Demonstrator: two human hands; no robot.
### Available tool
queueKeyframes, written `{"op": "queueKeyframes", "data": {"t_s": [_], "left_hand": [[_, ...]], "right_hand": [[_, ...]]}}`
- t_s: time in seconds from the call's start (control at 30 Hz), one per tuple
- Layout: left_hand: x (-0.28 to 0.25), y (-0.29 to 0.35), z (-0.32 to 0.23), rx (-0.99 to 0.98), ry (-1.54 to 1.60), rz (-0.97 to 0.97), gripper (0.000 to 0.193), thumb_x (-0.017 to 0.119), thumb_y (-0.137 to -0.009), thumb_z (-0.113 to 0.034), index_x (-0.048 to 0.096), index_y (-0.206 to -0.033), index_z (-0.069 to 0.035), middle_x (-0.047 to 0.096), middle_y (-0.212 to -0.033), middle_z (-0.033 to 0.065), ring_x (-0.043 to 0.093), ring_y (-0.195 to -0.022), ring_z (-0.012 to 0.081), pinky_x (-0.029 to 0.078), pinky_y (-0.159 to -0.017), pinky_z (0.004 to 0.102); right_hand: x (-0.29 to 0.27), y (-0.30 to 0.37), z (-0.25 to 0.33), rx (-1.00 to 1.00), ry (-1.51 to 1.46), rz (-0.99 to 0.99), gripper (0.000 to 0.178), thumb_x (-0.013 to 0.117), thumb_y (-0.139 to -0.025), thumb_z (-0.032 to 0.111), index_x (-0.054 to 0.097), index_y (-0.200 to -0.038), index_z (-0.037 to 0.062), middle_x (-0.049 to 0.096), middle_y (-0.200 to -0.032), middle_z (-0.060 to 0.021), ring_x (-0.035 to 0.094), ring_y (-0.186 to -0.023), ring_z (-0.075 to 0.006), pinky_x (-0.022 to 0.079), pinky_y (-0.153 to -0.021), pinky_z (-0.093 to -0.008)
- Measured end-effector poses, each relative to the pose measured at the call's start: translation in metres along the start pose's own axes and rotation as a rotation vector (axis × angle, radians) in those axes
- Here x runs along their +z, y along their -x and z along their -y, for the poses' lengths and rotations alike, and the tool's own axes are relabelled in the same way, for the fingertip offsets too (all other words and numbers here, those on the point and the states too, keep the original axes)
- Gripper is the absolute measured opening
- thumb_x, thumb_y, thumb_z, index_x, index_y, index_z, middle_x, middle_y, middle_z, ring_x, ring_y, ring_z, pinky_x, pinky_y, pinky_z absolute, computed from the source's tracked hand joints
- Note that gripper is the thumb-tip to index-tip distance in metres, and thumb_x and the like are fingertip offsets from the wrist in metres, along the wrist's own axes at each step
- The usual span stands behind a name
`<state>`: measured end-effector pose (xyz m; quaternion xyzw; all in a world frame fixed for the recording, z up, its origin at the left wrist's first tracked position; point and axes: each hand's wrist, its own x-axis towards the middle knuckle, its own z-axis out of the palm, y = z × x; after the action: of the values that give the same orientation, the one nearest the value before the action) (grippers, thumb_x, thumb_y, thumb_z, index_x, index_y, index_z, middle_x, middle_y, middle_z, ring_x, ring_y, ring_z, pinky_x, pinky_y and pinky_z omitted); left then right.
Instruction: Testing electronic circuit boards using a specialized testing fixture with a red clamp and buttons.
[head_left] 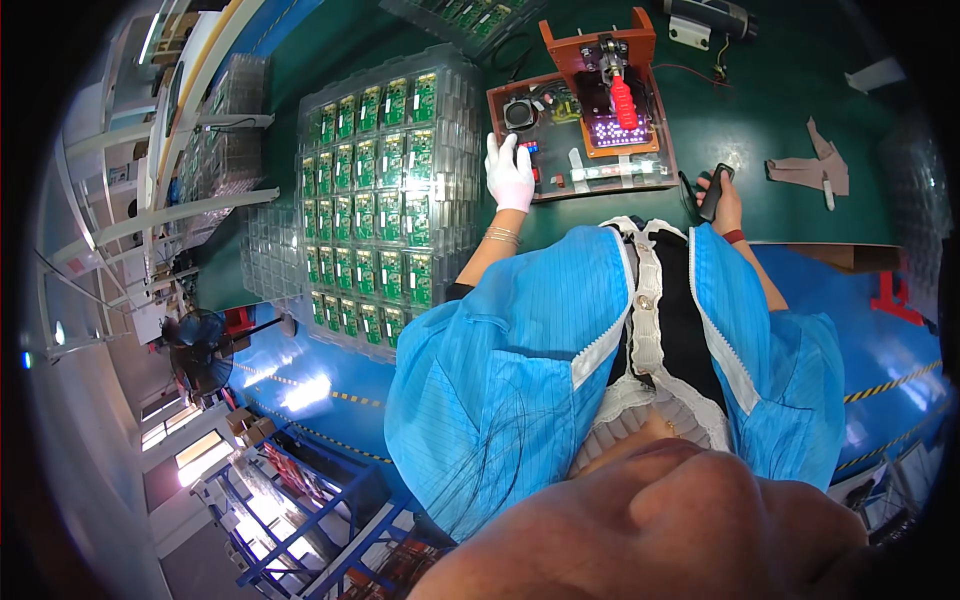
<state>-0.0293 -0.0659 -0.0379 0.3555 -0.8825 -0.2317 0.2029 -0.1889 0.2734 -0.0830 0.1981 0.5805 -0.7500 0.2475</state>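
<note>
Face [690,500] nearest; our left hand [511,180], fingers parted, has the fixture [583,125] just rightward; our right hand [729,208] clasps a black device [713,194].

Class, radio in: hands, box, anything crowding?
Gloved left hand at brown rectangular box; right hand holding black handheld device; stacked clear plastic trays close left.

Counter [740,130] layout
The clamp fixture [585,120] stands between the tray stack [455,150], left, and a cloth-like piece [808,170], right. Circuit boards [365,215] lie in the top tray. A handheld device [716,192] is right of the fixture.
</note>
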Motion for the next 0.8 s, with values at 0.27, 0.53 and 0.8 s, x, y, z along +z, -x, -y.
{"op": "queueKeyframes", "data": {"t_s": [0.27,0.53,0.8], "left_hand": [[-0.006,-0.001,0.007,-0.019,-0.015,-0.004,0.037,0.054,-0.089,-0.028,0.058,-0.121,-0.01,0.039,-0.143,0.0175,0.047,-0.118,0.0365,0.04,-0.098,0.0389],[0.0,0.001,0.001,0.0,0.006,0.003,0.038,0.055,-0.088,-0.027,0.059,-0.121,-0.01,0.039,-0.144,0.0174,0.047,-0.119,0.0367,0.04,-0.098,0.0387],[-0.001,-0.001,0.002,-0.02,0.013,0.018,0.038,0.055,-0.087,-0.026,0.059,-0.121,-0.011,0.038,-0.144,0.0173,0.047,-0.12,0.037,0.04,-0.098,0.0389]], "right_hand": [[0.021,0.005,-0.016,0.057,0.066,0.123,0.037,0.047,-0.096,0.034,0.053,-0.115,0.0028,0.067,-0.088,-0.0121,0.058,-0.056,-0.0153,0.048,-0.051,-0.0253],[0.013,0.006,-0.013,0.059,0.107,0.097,0.036,0.047,-0.096,0.034,0.054,-0.114,0.0033,0.067,-0.087,-0.0115,0.059,-0.056,-0.0152,0.048,-0.051,-0.0255],[0.017,0.009,-0.012,0.05,0.123,0.098,0.035,0.048,-0.096,0.034,0.054,-0.112,0.0031,0.067,-0.086,-0.0112,0.058,-0.056,-0.0153,0.047,-0.051,-0.0258]]}}
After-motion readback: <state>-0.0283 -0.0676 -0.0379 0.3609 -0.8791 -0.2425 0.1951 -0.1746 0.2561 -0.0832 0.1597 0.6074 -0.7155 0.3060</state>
